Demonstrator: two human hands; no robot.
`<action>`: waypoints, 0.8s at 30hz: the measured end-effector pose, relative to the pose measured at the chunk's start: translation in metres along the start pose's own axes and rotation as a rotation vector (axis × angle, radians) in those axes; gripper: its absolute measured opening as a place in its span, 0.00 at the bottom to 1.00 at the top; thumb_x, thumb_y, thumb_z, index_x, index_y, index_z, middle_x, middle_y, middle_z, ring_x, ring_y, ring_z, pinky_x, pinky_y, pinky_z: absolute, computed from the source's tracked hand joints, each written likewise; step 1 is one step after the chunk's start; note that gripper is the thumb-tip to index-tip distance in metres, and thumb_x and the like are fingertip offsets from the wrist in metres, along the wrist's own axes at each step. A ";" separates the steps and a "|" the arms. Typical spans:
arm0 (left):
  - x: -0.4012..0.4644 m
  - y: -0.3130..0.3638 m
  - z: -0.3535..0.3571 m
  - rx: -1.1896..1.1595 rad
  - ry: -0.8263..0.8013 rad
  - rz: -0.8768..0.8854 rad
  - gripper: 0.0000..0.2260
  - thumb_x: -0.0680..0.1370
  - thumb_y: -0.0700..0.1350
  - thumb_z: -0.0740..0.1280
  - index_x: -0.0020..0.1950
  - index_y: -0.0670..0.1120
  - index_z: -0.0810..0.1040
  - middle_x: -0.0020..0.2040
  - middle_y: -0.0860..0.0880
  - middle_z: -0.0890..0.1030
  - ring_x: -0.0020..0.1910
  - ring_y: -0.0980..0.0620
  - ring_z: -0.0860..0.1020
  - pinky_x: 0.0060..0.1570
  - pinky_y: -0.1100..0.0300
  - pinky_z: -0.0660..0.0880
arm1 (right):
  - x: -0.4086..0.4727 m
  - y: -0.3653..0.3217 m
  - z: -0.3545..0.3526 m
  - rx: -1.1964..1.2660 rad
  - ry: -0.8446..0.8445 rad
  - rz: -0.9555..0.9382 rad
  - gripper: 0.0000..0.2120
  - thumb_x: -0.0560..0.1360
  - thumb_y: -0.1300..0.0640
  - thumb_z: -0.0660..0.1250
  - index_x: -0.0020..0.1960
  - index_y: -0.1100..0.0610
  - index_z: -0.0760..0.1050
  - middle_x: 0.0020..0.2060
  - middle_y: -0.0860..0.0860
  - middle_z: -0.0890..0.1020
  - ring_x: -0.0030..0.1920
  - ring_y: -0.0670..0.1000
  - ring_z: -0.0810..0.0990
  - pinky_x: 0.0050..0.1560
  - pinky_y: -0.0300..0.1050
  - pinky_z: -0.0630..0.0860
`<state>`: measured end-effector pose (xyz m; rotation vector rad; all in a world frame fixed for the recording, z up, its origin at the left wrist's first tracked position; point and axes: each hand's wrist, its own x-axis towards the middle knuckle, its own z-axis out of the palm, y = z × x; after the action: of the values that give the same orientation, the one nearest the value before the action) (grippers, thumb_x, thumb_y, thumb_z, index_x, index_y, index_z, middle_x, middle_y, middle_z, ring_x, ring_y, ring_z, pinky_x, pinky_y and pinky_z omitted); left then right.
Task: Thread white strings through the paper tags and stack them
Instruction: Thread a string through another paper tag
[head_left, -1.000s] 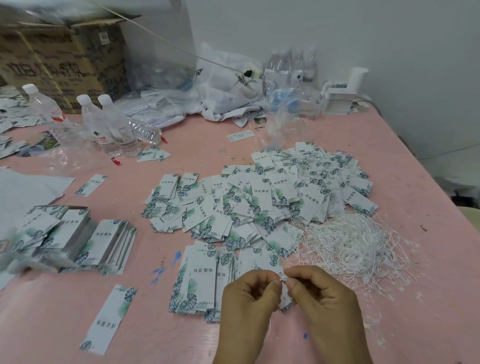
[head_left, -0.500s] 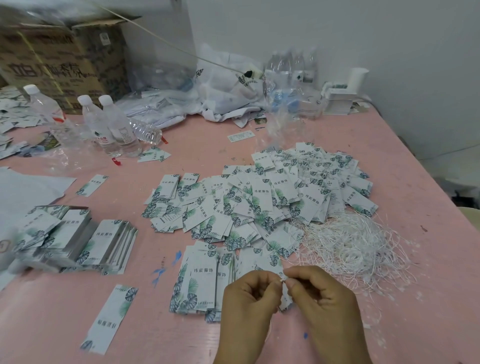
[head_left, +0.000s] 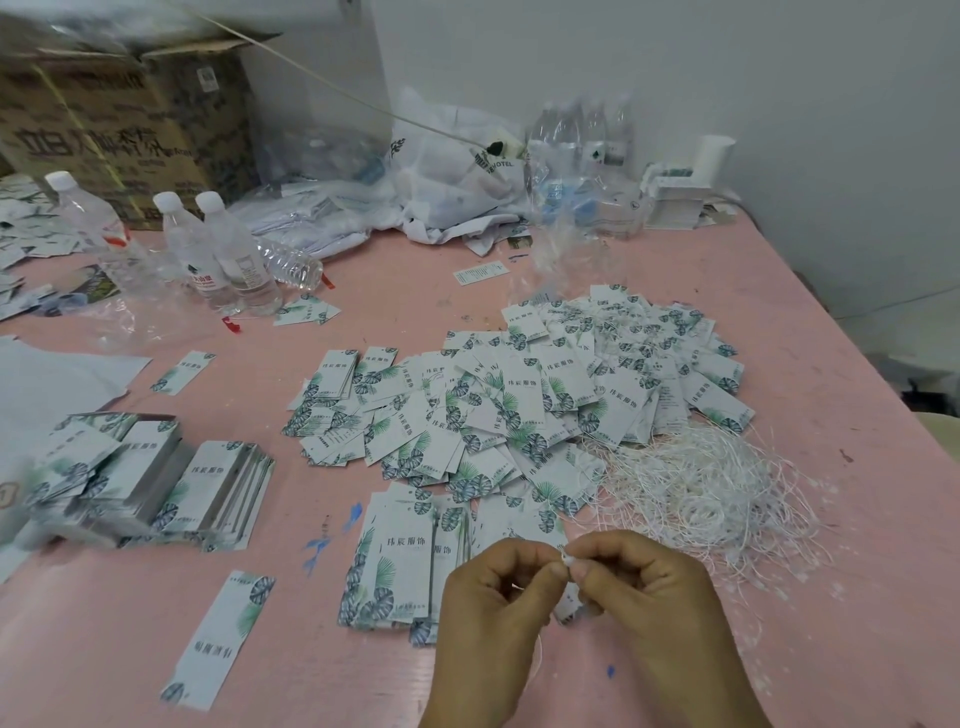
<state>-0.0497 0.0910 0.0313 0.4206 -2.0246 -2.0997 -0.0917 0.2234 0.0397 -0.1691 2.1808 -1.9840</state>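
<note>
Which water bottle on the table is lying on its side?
The clear bottle lying behind the two upright white-capped bottles; the third capped bottle further left also stands upright.

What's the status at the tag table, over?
Left hand and right hand pinching one white string between fingertips. Tag pile ahead, loose strings right. Nothing blocking.

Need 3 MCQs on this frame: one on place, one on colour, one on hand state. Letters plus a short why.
1. The loose white strings lie where?
A. right of the tag pile
B. inside the cardboard box
C. under the bottles

2. The table is what colour?
A. green
B. pink
C. black

3. What are the hands doing?
A. both lie flat
B. one holds a bottle
C. both pinch a string

Key:
1 A, the tangle sits just right of the scattered tags.
2 B, bare pink surface all around.
3 C, left hand and right hand meet fingertips on a white string.
</note>
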 end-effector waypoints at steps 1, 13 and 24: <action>0.000 0.000 -0.001 0.001 -0.016 -0.003 0.02 0.67 0.46 0.72 0.36 0.52 0.85 0.29 0.48 0.80 0.29 0.54 0.74 0.31 0.61 0.73 | 0.000 0.000 -0.001 0.021 -0.013 0.013 0.14 0.70 0.70 0.73 0.39 0.51 0.85 0.28 0.55 0.82 0.28 0.47 0.78 0.33 0.37 0.76; 0.006 0.001 -0.008 -0.231 -0.049 -0.006 0.04 0.67 0.47 0.72 0.36 0.47 0.81 0.30 0.52 0.74 0.28 0.57 0.70 0.31 0.70 0.67 | 0.008 0.010 -0.005 -0.028 -0.025 0.002 0.22 0.74 0.73 0.64 0.55 0.48 0.81 0.51 0.46 0.85 0.53 0.44 0.82 0.52 0.37 0.77; 0.018 0.005 -0.010 -1.019 -0.121 -0.298 0.18 0.55 0.44 0.85 0.39 0.42 0.82 0.42 0.42 0.80 0.38 0.49 0.78 0.37 0.59 0.77 | 0.003 0.034 0.014 -0.281 -0.386 0.004 0.29 0.73 0.57 0.71 0.66 0.34 0.68 0.60 0.35 0.79 0.59 0.35 0.77 0.57 0.32 0.72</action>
<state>-0.0636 0.0749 0.0347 0.4094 -0.7156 -3.0060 -0.0902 0.2120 0.0047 -0.5377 2.1775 -1.4798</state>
